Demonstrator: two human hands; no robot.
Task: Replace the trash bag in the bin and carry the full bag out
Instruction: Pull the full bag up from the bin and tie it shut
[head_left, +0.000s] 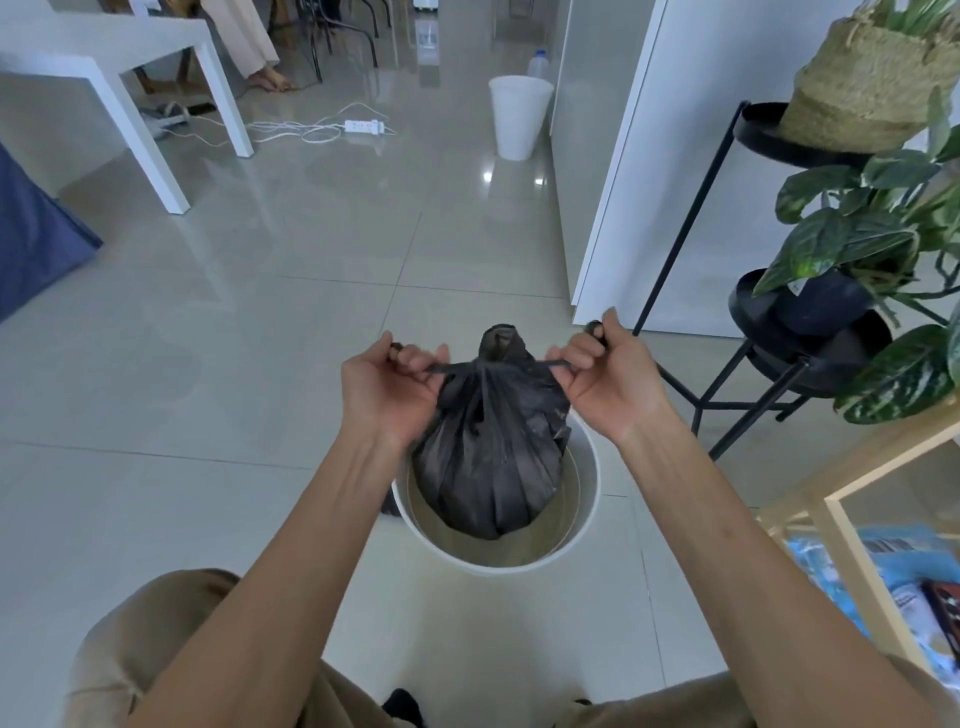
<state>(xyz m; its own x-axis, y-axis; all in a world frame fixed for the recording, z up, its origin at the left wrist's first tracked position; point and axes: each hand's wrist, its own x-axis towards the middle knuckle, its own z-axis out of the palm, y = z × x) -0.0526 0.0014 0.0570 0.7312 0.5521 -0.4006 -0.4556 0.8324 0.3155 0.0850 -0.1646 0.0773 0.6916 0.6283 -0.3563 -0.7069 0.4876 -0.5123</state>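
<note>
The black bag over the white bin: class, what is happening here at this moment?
A person is closing a full black trash bag that sits in a white bin on the tiled floor. The left hand and right hand each grip one tie end and pull outward, cinching the neck. The bag is not yet lifted out.

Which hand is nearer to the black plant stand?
Right. The right hand pulls the bag's tie just left of the black plant stand; the left hand is beyond the black trash bag, farther away.
</note>
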